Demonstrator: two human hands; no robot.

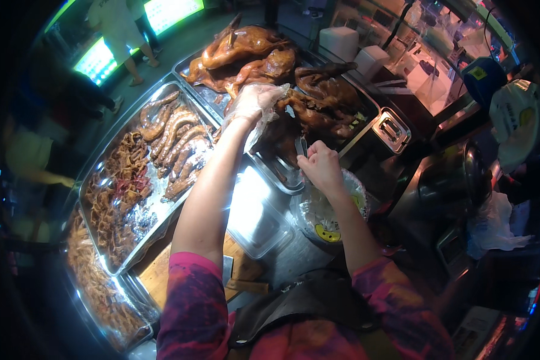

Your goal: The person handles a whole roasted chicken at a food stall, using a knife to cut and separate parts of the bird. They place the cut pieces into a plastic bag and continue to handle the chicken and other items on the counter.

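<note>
My left hand (256, 101), in a clear plastic glove, is at the dark roasted poultry in the metal tray (276, 173); whether its fingers grip a piece is hidden by the glove and glare. Bare, my right hand (321, 166) is closed on a small metal utensil (301, 147), whose kind I cannot tell, beside a dark brown roasted bird (279, 135). Glossy roasted birds (247, 45) fill the back of that tray. Below my right hand lies a plastic-wrapped round container (315, 216) with yellow marks.
Left stands a metal tray (130, 265) of braised meats (175, 135) under film, with another food tray (99, 292) below. A clear plastic lid (261, 220), a wooden cutting board (162, 270) and a cleaver blade (227, 269) lie nearer me. Several people stand beyond, at left.
</note>
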